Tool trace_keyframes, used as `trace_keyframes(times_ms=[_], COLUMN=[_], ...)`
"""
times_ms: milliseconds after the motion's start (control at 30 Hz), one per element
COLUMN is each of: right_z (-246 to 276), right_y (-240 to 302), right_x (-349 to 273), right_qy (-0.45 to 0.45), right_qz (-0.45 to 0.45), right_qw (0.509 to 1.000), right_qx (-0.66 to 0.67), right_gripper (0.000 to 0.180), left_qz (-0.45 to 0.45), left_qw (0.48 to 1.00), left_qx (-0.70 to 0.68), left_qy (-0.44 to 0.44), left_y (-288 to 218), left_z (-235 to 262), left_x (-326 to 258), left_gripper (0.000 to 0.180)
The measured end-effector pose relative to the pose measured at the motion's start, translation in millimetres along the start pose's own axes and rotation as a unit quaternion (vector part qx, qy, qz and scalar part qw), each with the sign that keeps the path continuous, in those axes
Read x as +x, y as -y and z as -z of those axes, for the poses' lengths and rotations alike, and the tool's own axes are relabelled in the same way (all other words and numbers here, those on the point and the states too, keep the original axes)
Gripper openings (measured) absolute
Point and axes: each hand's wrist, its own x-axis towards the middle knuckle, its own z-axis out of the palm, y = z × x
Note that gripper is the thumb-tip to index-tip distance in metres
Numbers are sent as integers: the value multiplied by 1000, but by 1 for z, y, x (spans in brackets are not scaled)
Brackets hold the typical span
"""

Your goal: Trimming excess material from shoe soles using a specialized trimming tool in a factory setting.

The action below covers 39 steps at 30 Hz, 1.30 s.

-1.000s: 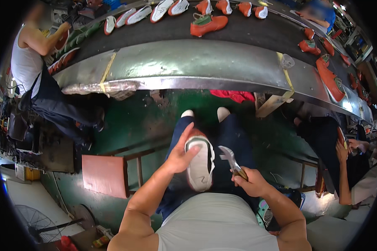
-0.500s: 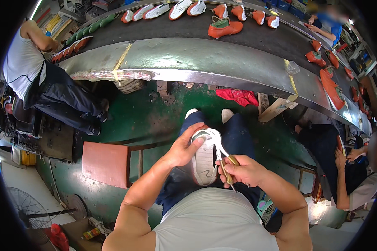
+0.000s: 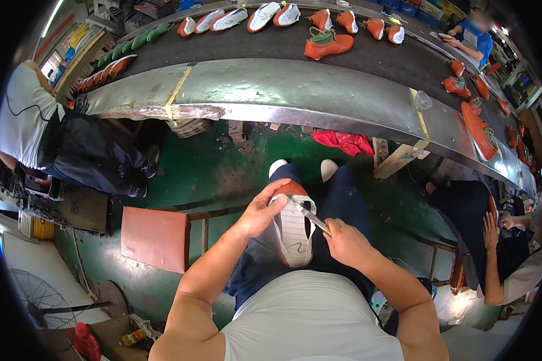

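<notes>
Sole side up, a shoe rests on my lap, with a reddish-brown upper showing at its far end and a whitish bottom with a dark squiggle. My left hand grips its far left side, thumb over the edge. In my right hand is a slim metal tool with a brass-coloured handle; its exact kind is not clear. The tool's tip meets the inside of the shoe's far end. A loose-looking white strip runs along the shoe's right edge.
Ahead stretches a metal-edged conveyor bench bearing several orange and green shoes. To my left stands a reddish-brown stool. Co-workers are at the far left, right and far right. A red cloth lies under the bench.
The white strip, which was looped up toward my right hand, now lies along the shoe. The tool has swung to point away from me, its tip at the shoe's far end.
</notes>
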Motion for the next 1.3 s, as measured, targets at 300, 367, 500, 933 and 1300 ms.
trace_keyframes(times_ms=[300, 367, 500, 933, 1300], right_z=[23, 13, 4, 22, -15], right_y=[-38, -31, 2, 10, -52], right_x=[-42, -38, 0, 24, 57], right_qy=[-98, -149, -155, -121, -157], right_qz=[129, 78, 165, 118, -87], right_qw=[953, 903, 821, 905, 934], right_qx=[257, 396, 524, 391, 309], right_gripper=[26, 23, 33, 23, 51], left_qz=[-33, -77, -205, -250, 122], left_qw=[982, 967, 915, 925, 934], left_qx=[183, 218, 287, 285, 327], left_qy=[17, 111, 194, 1, -77], left_y=[-37, -45, -48, -14, 36], left_z=[-38, -48, -67, -98, -61], left_x=[-17, -35, -49, -70, -57], left_gripper=[66, 75, 79, 79, 51])
